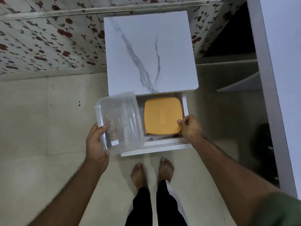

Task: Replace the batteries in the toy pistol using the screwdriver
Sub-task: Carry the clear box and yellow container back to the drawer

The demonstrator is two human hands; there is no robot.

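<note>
My left hand (95, 142) grips a clear plastic box (118, 123) with a clear lid, held just above the left part of an open white drawer (162, 145); what is inside the box is blurred. In the drawer lies a container with a yellow lid (161, 115). My right hand (189, 127) pinches the right edge of that yellow lid. No toy pistol, screwdriver or batteries can be made out.
The drawer belongs to a small cabinet with a white marble-pattern top (149, 54), standing against a floral-papered wall (48, 43). A white door or panel (276, 79) stands at the right. My bare feet (151, 173) are on the tiled floor just before the drawer.
</note>
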